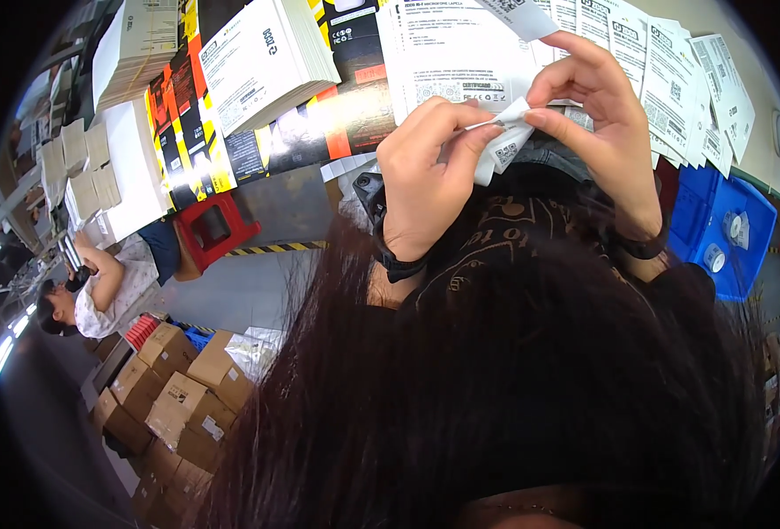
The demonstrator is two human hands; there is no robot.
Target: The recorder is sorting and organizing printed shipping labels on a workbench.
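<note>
In front of my chest, my left hand (436, 159) pinches a folded strip of white labels (511, 148) printed with square codes. My right hand (606, 119) meets it from the other side, thumb and a bent finger closed on the strip's upper edge. By the raised right index fingertip, a greyish printed label piece (522, 16) reaches up past the top of the view; whether that finger holds it I cannot tell. A white printed sheet (447, 53) lies on the table just beyond both hands.
Overlapping printed sheets (707, 97) spread at the right. Stacks of white printed cards (266, 62) stand at the left on black, yellow and red printed packaging (354, 115). A blue bin (698, 212) holds tape rolls. A red stool (218, 231), cardboard boxes (174, 397) and a co-worker (121, 286) are at left.
</note>
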